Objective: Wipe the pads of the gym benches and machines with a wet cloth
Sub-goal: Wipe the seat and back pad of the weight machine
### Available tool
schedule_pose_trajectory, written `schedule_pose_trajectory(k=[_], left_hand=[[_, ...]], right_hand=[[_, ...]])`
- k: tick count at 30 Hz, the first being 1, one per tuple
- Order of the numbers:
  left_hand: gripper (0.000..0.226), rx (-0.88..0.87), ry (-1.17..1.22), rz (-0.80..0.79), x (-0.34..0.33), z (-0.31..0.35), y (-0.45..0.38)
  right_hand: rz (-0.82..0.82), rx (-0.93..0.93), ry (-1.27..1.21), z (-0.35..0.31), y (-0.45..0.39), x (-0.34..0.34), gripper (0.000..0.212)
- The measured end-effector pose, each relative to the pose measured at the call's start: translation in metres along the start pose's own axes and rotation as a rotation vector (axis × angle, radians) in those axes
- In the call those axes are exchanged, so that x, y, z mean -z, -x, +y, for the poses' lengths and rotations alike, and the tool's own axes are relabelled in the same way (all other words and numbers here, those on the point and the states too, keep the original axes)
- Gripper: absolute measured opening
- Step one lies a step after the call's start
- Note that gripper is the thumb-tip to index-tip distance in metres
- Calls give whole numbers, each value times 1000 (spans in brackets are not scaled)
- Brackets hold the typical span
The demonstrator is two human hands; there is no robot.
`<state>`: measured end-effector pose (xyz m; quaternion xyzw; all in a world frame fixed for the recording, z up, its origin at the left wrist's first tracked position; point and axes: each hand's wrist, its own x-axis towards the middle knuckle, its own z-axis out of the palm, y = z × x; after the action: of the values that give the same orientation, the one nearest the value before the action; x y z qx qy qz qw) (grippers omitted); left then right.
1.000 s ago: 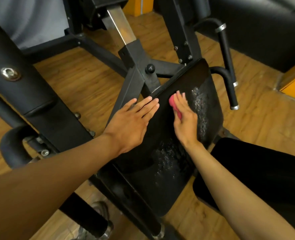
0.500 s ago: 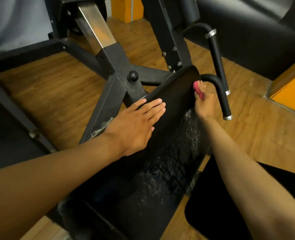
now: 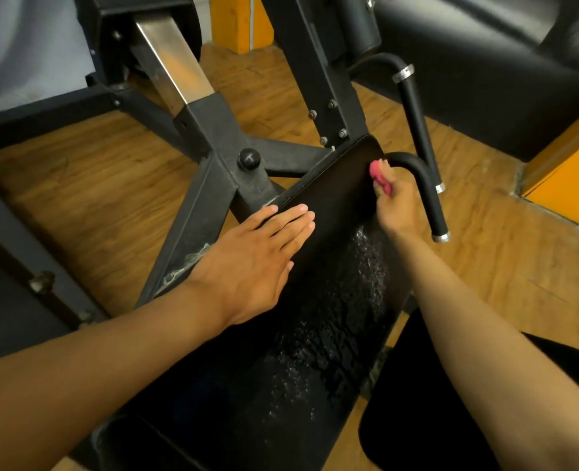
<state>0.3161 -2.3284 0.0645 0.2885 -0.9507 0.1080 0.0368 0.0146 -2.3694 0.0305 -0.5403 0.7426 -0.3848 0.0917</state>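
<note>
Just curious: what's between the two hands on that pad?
Only bare black pad, dry-looking there, between the left hand and the right hand in the head view.

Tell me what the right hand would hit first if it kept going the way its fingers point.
Probably the bent black handle: the right hand, holding the pink cloth, points up the pad's far right edge, and the bar's root sits just beyond its fingertips. Depth is unclear.

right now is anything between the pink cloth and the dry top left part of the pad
Nothing visible on the pad itself. The pink cloth, gripped in the right hand, sits at the pad's top right edge beside the black handle. The left hand lies flat lower on the left edge, outside that path.
</note>
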Motion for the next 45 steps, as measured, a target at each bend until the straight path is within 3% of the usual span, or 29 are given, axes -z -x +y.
schedule_pose_trajectory(k=[3,7,14,17,21,25,31,33,39,42,45], left_hand=[[66,5,2,19,-3,-1,0],[65,6,-3,-1,-1,1,0],[66,32,29,6,2,2,0],[65,38,58,28,0,1,0],[66,37,55,24,-2,1,1],[66,34,22,28,0,1,0],[64,36,-44,-2,7,4,3],[64,39,-55,11,8,6,9],[67,118,-18,31,8,15,47],[68,135,-39,2,10,21,66],[69,132,-62,20,10,25,83]], right_hand=[[-22,56,-59,21,22,-7,47],[-29,-12,-183,21,-28,-5,38],[-65,218,123,-1,-32,13,56],[15,213,92,-32,-67,10,39],[-219,171,364,-59,-115,4,30],[-543,349,708,-93,-120,19,24],[-739,696,492,-113,-43,20,35],[-719,678,499,-104,-51,26,40],[-560,362,594,-93,-84,23,29],[-591,455,540,-110,-52,28,28],[-702,660,481,-136,0,25,31]])
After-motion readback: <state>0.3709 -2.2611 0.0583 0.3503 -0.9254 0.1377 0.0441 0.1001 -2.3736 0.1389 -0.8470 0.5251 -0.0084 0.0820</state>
